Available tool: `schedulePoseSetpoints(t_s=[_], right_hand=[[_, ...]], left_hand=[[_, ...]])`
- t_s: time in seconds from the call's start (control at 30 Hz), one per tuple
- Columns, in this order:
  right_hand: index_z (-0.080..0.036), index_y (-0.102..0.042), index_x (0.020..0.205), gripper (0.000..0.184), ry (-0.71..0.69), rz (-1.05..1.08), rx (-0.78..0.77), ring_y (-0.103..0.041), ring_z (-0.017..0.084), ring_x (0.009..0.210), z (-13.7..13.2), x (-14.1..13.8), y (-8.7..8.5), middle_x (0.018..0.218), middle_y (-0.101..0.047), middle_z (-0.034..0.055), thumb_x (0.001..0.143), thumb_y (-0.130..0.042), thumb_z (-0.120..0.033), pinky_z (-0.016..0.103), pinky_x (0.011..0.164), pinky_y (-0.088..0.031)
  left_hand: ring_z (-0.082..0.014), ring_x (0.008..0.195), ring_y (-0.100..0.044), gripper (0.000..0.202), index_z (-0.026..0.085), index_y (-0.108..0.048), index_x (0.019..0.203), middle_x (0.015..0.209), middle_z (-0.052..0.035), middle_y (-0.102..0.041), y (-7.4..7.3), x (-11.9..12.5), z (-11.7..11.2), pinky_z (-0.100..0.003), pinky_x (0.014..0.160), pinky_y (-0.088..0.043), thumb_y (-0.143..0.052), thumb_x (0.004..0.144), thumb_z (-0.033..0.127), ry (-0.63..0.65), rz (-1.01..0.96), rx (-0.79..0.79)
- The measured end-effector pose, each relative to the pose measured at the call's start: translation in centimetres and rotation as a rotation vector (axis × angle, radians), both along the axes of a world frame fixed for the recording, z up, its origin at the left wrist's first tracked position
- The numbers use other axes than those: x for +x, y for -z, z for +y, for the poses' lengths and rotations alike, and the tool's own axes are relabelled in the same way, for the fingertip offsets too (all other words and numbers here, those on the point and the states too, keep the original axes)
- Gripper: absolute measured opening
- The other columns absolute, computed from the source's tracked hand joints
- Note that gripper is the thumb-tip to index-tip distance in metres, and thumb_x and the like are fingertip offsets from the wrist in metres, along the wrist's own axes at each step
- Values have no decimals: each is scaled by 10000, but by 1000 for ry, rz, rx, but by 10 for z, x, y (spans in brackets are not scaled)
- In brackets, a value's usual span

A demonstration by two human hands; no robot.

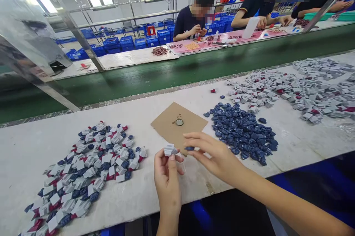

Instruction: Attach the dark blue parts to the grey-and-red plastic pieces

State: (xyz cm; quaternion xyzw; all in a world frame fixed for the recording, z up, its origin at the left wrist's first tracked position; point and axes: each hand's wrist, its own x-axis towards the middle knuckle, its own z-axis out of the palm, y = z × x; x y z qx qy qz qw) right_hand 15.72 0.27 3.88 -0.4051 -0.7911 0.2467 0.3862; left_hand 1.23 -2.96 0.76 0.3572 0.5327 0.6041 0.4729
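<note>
My left hand [168, 169] pinches a small light grey plastic piece [169, 149] with a stepped shape. Close by on the right, my right hand [209, 151] holds a small dark blue piece [190, 148] between thumb and fingers. The two pieces are apart. Beyond the hands lies a brown cardboard square [166, 117] with a round ridged cap [179, 122] on it and a few dark wet-looking spots. To the right of the cardboard is a heap of loose dark blue pieces [244, 128].
On the left spreads a pile of joined grey, blue and dark red pieces [94, 165]. Many grey pieces [313, 84] lie at the far right. Across a green strip [138, 77], several people sit at another bench with a white bottle [250, 28]. A metal post [80, 40] slants at left.
</note>
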Motion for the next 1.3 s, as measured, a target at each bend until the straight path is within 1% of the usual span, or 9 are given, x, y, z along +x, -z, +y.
schedulePoseSetpoints(t_s=[0.2, 0.3, 0.43, 0.63, 0.8, 0.93, 1.1, 1.2, 1.3], right_hand=[[-195, -598, 1023, 232, 191, 58, -317, -590, 118, 554, 58, 1, 6, 862, -656, 58, 850, -483, -298, 245, 506, -500], [-187, -538, 1066, 273, 267, 85, -361, -597, 132, 565, 82, 2, 10, 746, -636, 22, 819, -524, -303, 263, 547, -497], [-182, -603, 923, 187, 225, 31, -410, -626, 165, 655, 97, 2, 16, 707, -649, 32, 787, -553, -301, 285, 598, -512], [-194, -663, 960, 253, 242, 92, -405, -598, 155, 702, 103, 2, 29, 1003, -596, 94, 774, -561, -332, 268, 514, -537], [-209, -634, 1054, 335, 283, 98, -474, -515, 111, 554, 101, -2, 26, 767, -572, 28, 758, -599, -363, 257, 495, -492], [-175, -666, 845, 260, 236, 225, -701, -472, 75, 468, 86, -5, 19, 632, -561, -3, 721, -645, -403, 229, 464, -441], [-179, -660, 898, 341, 189, 362, -881, -555, 103, 551, 62, -13, 11, 655, -606, -2, 622, -739, -362, 252, 549, -499], [-163, -661, 925, 359, 185, 267, -826, -597, 136, 604, 61, -16, 12, 664, -637, 20, 643, -708, -379, 283, 606, -522], [-153, -655, 940, 332, 240, 56, -595, -596, 145, 573, 75, -16, 17, 665, -650, 35, 706, -637, -388, 293, 597, -514]], left_hand=[[-118, 649, -566, 282, 176, -512, 958, 859, -64, -642, 20, -26, 25, -201, 497, -453, -528, 817, 419, -3, 86, -49], [-123, 641, -563, 275, 164, -530, 930, 814, -63, -645, 25, -25, 28, -215, 525, -442, -546, 804, 408, 70, 87, -83], [-116, 627, -545, 248, 178, -555, 903, 801, -46, -651, 21, -19, 24, -210, 527, -431, -538, 810, 408, 39, 25, -104], [-99, 569, -534, 282, 187, -591, 838, 749, -28, -667, 16, -21, 18, -192, 511, -433, -593, 760, 458, -11, -89, -101], [-103, 550, -542, 308, 177, -564, 860, 759, -42, -683, 12, -24, 20, -197, 488, -443, -625, 730, 450, -115, -233, -186], [-101, 540, -541, 277, 166, -549, 870, 732, -44, -681, 10, -25, 21, -195, 482, -441, -614, 738, 401, -88, -274, -210], [-106, 552, -551, 217, 159, -552, 855, 733, -44, -673, 9, -26, 21, -202, 487, -446, -573, 765, 356, -46, -293, -217], [-105, 559, -550, 195, 155, -556, 861, 738, -45, -669, 8, -27, 21, -207, 502, -451, -547, 784, 335, -49, -297, -220], [-100, 551, -543, 190, 151, -552, 851, 728, -43, -662, 8, -27, 21, -199, 489, -441, -546, 782, 329, -48, -315, -199]])
